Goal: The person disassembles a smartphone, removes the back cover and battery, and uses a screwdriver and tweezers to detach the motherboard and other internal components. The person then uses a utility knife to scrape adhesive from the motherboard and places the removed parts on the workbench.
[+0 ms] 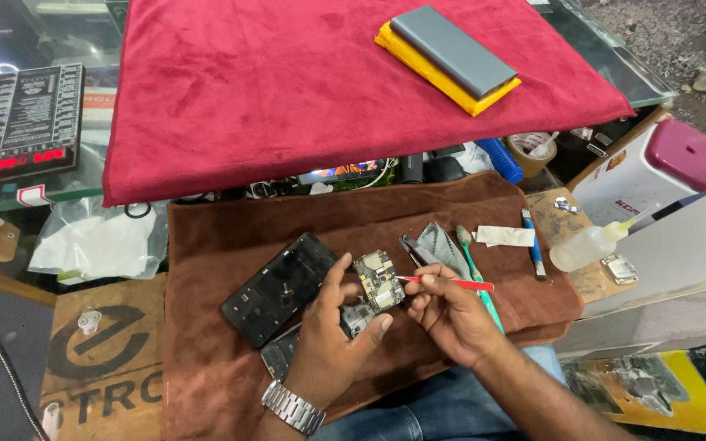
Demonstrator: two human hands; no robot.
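The left hand (332, 331) is gripping a small circuit board (378, 280), with the thumb on the board's near edge and the fingers closing on its left edge. The board is standing tilted above the brown cloth (222, 367) that is covering the worktop. The right hand (451, 314) is pinching red-handled tweezers (443, 282) between thumb and fingertips; the tweezer tip is touching the board's right edge. The two hands are working just beside each other, near the middle of the brown cloth, toward its near edge.

A black phone body (279, 287) is lying flat on the cloth, just left of the left hand and touching it at the thumb side. A second phone part (281, 351) is lying partly hidden under the left wrist, which is wearing a metal watch (292, 407).

To the right of the right hand, a green toothbrush (475, 269), a grey folded wipe (443, 245), a white paper scrap (506, 236) and a blue-handled tool (533, 245) are lying toward the cloth's right edge. A clear squeeze bottle (586, 245) is resting past that edge.

Bare cloth is lying open along the left edge and the near left corner. At the far edge, a red cloth (288, 90) is overhanging a raised glass shelf, carrying a grey slab on a yellow pad (451, 57) near its far right corner.
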